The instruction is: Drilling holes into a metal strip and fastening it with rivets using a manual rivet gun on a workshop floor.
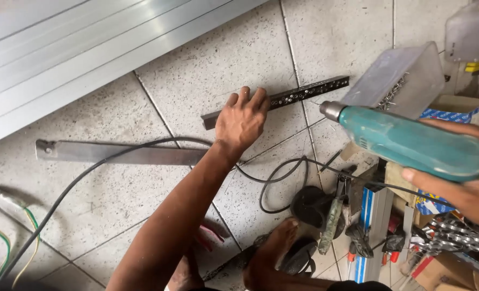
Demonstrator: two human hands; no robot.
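My left hand [243, 119] reaches out over the tiled floor and grips a dark perforated metal strip [309, 92] that lies slanted there. My right hand [462, 186] holds a teal electric drill [412, 141] in the air at the right, its chuck pointing left toward the strip. A flat grey metal bar [118, 153] lies on the floor to the left of my left wrist, and a black cable [88, 175] runs across it.
Long aluminium profiles [61, 48] lie at the upper left. A clear plastic box of screws [398, 81], cardboard boxes, pliers, an angle grinder [312, 207] and other tools crowd the right. My bare feet [274, 250] are at the bottom. Green and yellow wires [7, 237] lie at the left.
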